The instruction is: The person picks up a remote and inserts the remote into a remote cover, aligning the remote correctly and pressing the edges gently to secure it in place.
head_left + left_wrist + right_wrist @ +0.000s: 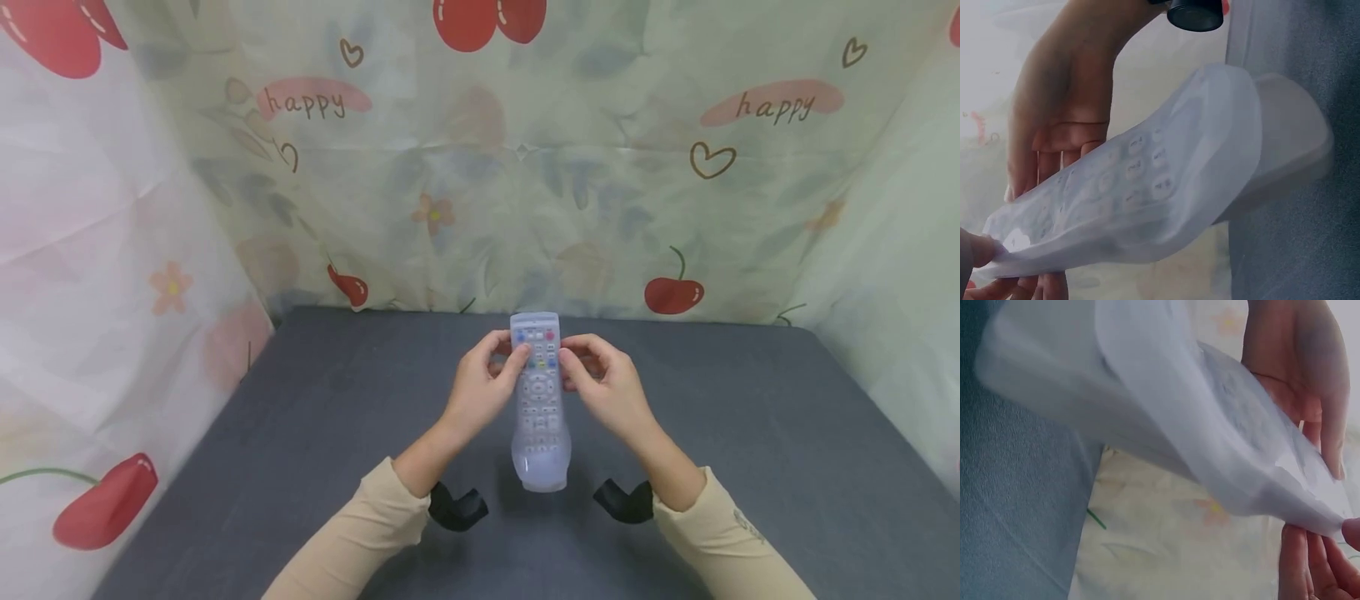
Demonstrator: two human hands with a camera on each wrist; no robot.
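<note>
Cream sleeve (360, 525) fabric crosses the lower left of the head view, with a black curved piece (459, 510) at its cuff. Next along, the left hand (483, 379) pinches the upper left edge of a button remote control (537, 387), thumb on the face. That remote, wrapped in a translucent cover (542, 468), stands mid-view, raised above the dark grey counter (337, 392). From overhead, cover and remote look like one outline; the left wrist view shows the remote's pale, rounded lower end jutting bare past the cover's rim, and the right wrist view, though blurred, agrees. Rightward, the right hand (607, 383) grasps the opposite edge; its own wrist view shows thumb and fingers pinching there. Behind everything hangs a cherry-printed curtain (525, 192) reading "happy".
</note>
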